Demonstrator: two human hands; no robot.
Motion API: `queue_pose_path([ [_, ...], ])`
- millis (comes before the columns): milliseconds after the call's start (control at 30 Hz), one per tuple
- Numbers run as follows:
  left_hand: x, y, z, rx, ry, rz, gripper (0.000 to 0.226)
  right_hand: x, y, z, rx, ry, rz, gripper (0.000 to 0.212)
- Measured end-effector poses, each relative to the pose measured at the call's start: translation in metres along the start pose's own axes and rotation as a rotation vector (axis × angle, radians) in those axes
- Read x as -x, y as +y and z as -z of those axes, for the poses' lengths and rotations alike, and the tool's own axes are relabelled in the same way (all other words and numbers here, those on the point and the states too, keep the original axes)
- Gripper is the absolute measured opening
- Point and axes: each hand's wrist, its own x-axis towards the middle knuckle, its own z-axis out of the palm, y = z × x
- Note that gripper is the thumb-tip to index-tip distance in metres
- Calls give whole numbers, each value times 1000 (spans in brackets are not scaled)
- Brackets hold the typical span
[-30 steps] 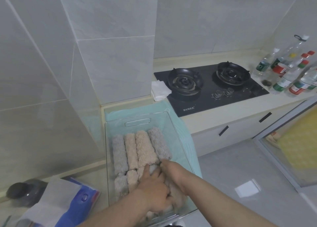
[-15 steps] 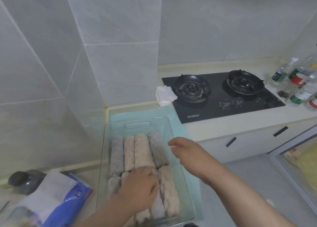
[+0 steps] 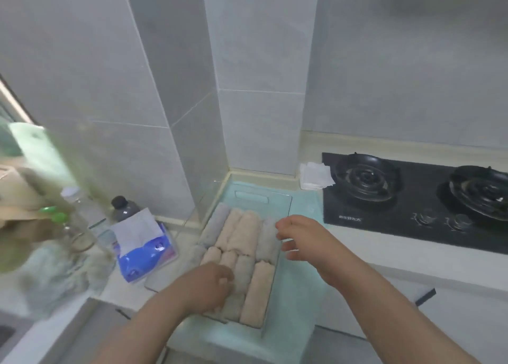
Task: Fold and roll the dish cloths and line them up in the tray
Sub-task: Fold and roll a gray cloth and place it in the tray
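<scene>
The clear plastic tray [image 3: 251, 195] is filled side to side with rolled beige and grey dish cloths [image 3: 242, 234]; only a thin strip by its far wall is free. The grey tiled wall column [image 3: 261, 116] closes the countertop's back edge, and a blue tissue pack [image 3: 145, 251] crowds the tray's left side. Room lies to the right, over the mint-green mat [image 3: 305, 212] and pale countertop [image 3: 357, 245] before the black gas hob [image 3: 412, 198] — though the right hand [image 3: 305, 242] hovers there, and the left hand [image 3: 211, 284] covers the near rolls.

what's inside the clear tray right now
Rolled dish cloths, grey and beige, lie side by side in two rows in the tray. The left hand rests on the near row and covers part of it, so the count there cannot be told.
</scene>
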Motion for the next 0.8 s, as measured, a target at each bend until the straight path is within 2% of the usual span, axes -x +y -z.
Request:
queue_pose_path([
  [100,62,15,11,272,324,28,17,24,-10,2,96,-61,150,14],
  [167,114,20,20,431,550,68,17,44,-20,-8,115,-139,258,16],
  [267,190,17,30,577,880,111,12,75,-35,-40,82,-267,388,15],
  [367,277,7,20,655,1145,172,44,118,-46,-85,63,-437,521,22],
  [467,360,0,-4,681,1365,251,58,166,-53,-126,76,-605,615,38],
  [567,446,-4,-37,705,1560,331,46,217,-49,-169,82,-760,656,40],
  [667,524,0,-72,711,1720,403,47,272,-39,-211,80,-893,697,37],
  [800,622,13,-125,683,1856,488,45,355,-17,-264,99,-1046,730,33],
])
